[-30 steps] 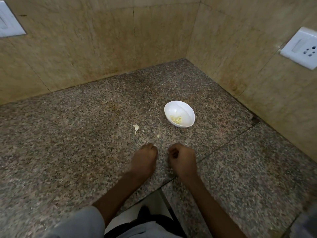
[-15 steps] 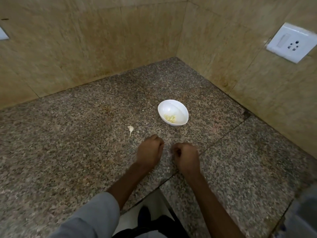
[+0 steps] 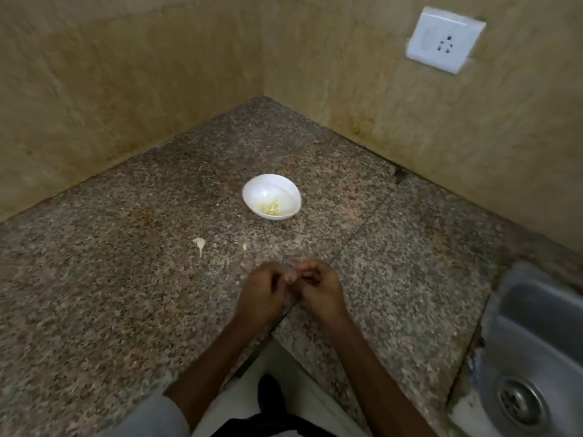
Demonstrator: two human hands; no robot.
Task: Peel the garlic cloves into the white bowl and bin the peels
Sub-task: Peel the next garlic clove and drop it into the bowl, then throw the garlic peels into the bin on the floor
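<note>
The white bowl (image 3: 266, 189) stands on the granite counter (image 3: 110, 294) near the wall corner, with several peeled yellowish garlic cloves (image 3: 270, 208) at its bottom. My left hand (image 3: 266, 294) and right hand (image 3: 320, 290) meet fingertip to fingertip just above the counter, in front of the bowl. Their curled fingers pinch a small pale garlic piece (image 3: 292, 275) between them; blur hides whether it is clove or skin. A pale garlic piece with a thin tail (image 3: 199, 244) lies on the counter to the left, and a tiny scrap (image 3: 244, 246) sits nearer the hands.
A steel sink (image 3: 536, 335) with its drain (image 3: 520, 402) is set into the counter at the lower right. Tiled walls close the corner behind the bowl, and a white socket (image 3: 444, 39) sits on the right wall. The counter's inner corner edge is right under my wrists.
My hands were apart, knuckles down on the counter; now they have come together and lifted slightly, fingers meeting on a small piece. The view has swung right, showing the sink.
</note>
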